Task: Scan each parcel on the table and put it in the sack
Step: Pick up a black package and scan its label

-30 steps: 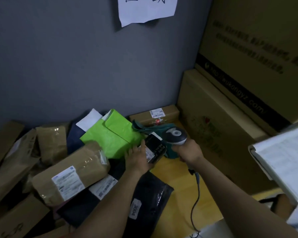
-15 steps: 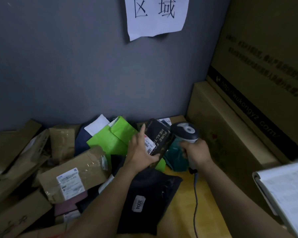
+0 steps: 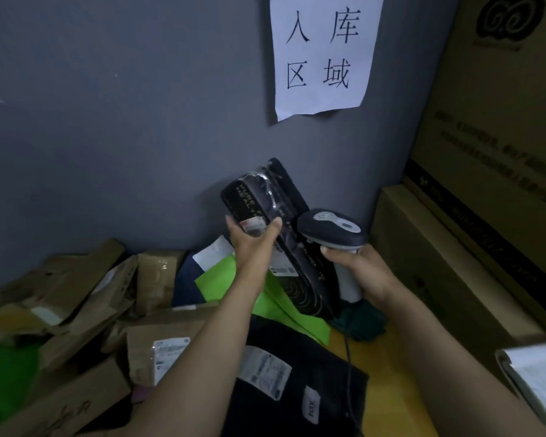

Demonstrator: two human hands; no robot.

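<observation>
All fingers around parcel and scanner.

Yellow wooden tabletop heaped with parcels below both hands.

Directly beneath the left hand lies a bright green plastic mailer, overlapping a dark blue mailer with a white label on that hand's left. Nearer the person, under the left forearm, a black plastic mailer bag with white labels lies flat. Beneath the right hand sits a crumpled dark teal bag, and a thin black cable runs past it. Well left of the left hand, brown kraft paper parcels and a brown cardboard box with a white label pile together. Right of the right hand stands a large brown carton.
</observation>
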